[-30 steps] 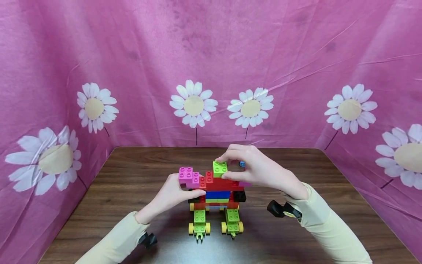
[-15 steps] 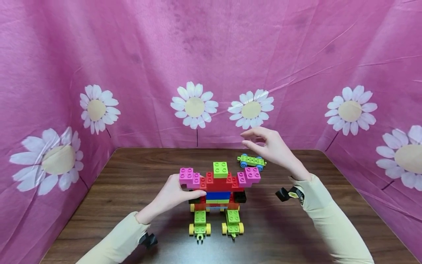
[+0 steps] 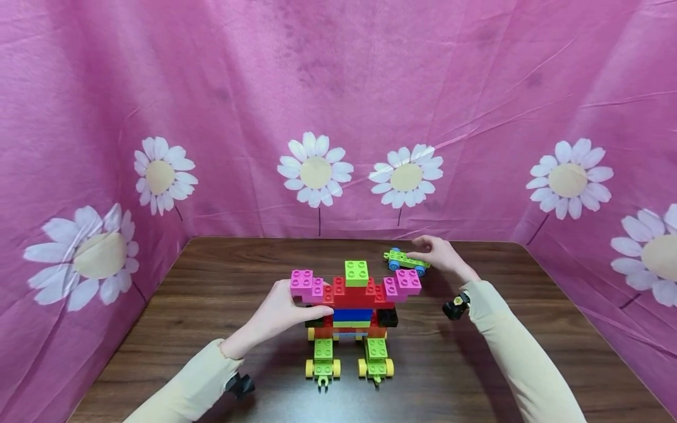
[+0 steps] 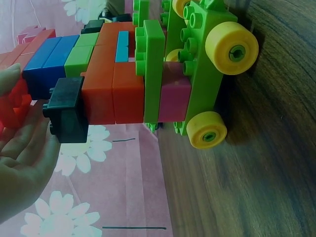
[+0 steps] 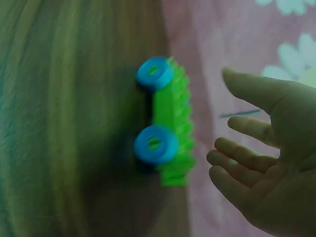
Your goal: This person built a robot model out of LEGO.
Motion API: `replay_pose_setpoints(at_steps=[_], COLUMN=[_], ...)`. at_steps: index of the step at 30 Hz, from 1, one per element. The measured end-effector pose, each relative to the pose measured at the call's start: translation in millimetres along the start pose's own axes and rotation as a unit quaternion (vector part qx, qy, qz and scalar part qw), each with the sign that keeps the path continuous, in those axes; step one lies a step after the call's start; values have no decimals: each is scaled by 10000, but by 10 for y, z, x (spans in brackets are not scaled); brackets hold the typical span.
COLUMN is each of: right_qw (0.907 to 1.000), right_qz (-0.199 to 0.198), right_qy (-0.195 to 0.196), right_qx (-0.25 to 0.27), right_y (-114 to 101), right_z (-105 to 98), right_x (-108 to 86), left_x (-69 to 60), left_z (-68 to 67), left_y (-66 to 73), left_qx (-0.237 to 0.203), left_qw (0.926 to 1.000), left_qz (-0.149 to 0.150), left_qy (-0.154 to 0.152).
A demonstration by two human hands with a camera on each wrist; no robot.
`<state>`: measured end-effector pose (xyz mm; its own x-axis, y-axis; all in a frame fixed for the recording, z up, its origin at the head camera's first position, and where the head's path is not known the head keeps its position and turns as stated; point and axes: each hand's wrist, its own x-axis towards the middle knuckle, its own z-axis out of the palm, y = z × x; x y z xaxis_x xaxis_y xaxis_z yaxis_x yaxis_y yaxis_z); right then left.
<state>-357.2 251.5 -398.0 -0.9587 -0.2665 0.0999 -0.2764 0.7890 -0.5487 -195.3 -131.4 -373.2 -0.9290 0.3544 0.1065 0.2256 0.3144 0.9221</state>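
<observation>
A brick figure (image 3: 352,298) stands on the table on two green wheeled bases with yellow wheels. Its body is red, blue and green, with stepped pink arms, and a lime-green brick (image 3: 357,273) tops it. My left hand (image 3: 275,311) holds the figure by its left side at chest height, the thumb across the front; some fingers are hidden behind it. In the left wrist view a black brick (image 4: 69,111) juts out beside that palm. Farther back lies a green wheeled base (image 3: 404,259) with blue wheels. My right hand (image 3: 445,256) hovers over its right end, fingers spread and apart from it in the right wrist view.
The brown wooden table (image 3: 211,264) reaches back to a pink cloth (image 3: 338,88) printed with white daisies, which also hangs along both sides. The wheeled base sits near the table's far edge, behind the figure's right arm.
My right hand has let go of the lime-green brick on top of the figure, lifted away to the right, then lowered toward the blue-wheeled base. The left hand keeps its hold.
</observation>
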Motion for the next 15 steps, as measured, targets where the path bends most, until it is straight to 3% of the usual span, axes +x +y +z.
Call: replay_pose_setpoints(at_steps=[5,15], right_qw=[9985,9976], right_qz=[441,411], right_qy=[-313,-527], right_qx=[100,-157], right_y=[156,195], right_z=[117,208], right_x=[48,74], left_x=[7,4], left_z=[-2,2], left_y=[-4,4], left_qx=[20,25], left_qw=[10000,10000], left_qz=[27,80], left_qy=[-9,12])
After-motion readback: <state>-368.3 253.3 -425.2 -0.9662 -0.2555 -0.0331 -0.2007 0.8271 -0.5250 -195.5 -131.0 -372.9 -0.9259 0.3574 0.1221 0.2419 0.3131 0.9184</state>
